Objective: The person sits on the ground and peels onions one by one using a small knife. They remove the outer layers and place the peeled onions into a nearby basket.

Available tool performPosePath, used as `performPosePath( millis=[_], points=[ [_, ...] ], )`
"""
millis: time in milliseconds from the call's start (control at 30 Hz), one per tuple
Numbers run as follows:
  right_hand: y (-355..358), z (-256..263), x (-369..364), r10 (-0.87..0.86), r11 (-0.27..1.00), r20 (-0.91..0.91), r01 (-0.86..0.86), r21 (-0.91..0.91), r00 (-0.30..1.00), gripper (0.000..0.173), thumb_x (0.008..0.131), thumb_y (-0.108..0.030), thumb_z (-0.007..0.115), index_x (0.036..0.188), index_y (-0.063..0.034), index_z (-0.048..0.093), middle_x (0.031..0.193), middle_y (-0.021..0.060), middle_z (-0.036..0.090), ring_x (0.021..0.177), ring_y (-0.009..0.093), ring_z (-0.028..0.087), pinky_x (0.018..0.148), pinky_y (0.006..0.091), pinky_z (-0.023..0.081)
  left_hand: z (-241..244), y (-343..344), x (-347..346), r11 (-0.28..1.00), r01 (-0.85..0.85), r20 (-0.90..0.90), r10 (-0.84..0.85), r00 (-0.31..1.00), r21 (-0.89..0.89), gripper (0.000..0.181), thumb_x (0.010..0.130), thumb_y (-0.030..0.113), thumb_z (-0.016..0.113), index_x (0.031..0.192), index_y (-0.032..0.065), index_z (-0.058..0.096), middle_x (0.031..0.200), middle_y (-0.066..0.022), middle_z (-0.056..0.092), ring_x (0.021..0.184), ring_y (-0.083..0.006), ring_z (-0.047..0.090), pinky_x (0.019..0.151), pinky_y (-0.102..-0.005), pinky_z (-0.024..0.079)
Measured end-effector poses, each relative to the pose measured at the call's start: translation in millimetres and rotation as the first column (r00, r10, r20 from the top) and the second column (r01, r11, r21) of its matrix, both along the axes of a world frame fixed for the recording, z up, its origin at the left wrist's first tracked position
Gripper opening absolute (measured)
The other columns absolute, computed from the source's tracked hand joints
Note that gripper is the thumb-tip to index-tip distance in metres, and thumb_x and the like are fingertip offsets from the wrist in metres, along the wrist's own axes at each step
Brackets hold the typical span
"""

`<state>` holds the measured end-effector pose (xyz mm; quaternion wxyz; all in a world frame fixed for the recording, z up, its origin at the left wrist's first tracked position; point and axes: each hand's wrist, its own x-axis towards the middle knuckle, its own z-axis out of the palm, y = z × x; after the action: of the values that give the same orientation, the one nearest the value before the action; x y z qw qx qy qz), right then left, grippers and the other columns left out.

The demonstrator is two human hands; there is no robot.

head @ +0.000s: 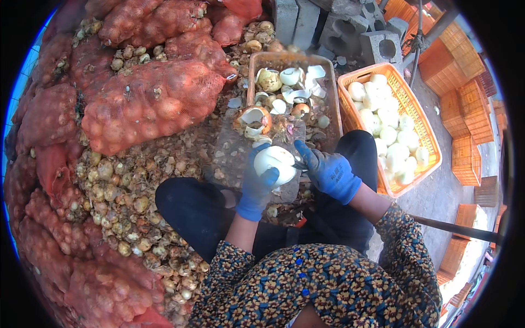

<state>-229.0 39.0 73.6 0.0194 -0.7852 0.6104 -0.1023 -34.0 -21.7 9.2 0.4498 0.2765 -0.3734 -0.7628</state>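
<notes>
My left hand [259,180], in a blue-coated work glove, holds a peeled white onion [274,164] over a low block [229,143] between my legs. My right hand [330,172], gloved the same way, grips a small knife [300,165] whose blade is against the onion's right side. Most of the knife's handle is hidden by the fingers. Just beyond the onion, brown and white onion peels [253,121] lie on the block. A shallow plastic tub [251,78] beyond holds outer layers and peel pieces. Peeled onions [397,153] fill an orange plastic crate [430,141] to the right.
Red mesh sacks of onions [158,100] are piled at left, beside loose onions and skins [119,205] on the ground. Concrete blocks [303,24] stand beyond the tub. Orange crates [465,160] line the far right, and a dark pole [455,229] extends right of my right sleeve.
</notes>
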Motion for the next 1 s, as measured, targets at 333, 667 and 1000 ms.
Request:
performPosePath(
  millis=[333,667,1000],
  points=[
    [-45.4,-35.2,-50.6,-0.365,0.907,0.274,0.273,0.321,0.89,0.065,0.093,-0.016,0.053,0.152,-0.0066,0.028,0.088,0.025,0.066,0.076,0.041,0.066,0.067,0.0499,0.05,9.8,13.2,1.2,0.984,0.082,0.063,-0.073,0.995,-0.156,0.088,0.072,0.045,0.083,0.138,0.0072,0.039,0.129,-0.0133,0.054,0.119,-0.0252,0.057,0.099,-0.0413,0.052],
    [31.1,-55.4,-26.8,-0.414,0.901,0.805,0.065,0.429,0.425,0.035,0.098,-0.021,0.054,0.128,-0.0041,0.05,0.08,0.0112,0.06,0.073,0.022,0.06,0.067,0.0362,0.049,6.3,-3.3,-4.5,0.964,-0.027,0.19,0.08,0.978,-0.263,0.084,0.076,0.045,0.082,0.138,0.0064,0.041,0.127,-0.0126,0.055,0.116,-0.0244,0.057,0.097,-0.0409,0.052],
    [40.2,-71.7,-6.0,-0.653,0.747,0.756,-0.2,0.634,-0.042,0.029,0.099,-0.024,0.054,0.124,-0.0089,0.056,0.085,0.0009,0.057,0.074,0.011,0.052,0.066,0.0297,0.046,73.8,-21.2,-180.6,0.97,0.226,0.302,-0.188,0.934,-0.093,0.069,0.084,0.028,0.078,0.137,0.0049,0.04,0.124,-0.0112,0.055,0.106,-0.0227,0.061,0.087,-0.0363,0.055]
  ],
)
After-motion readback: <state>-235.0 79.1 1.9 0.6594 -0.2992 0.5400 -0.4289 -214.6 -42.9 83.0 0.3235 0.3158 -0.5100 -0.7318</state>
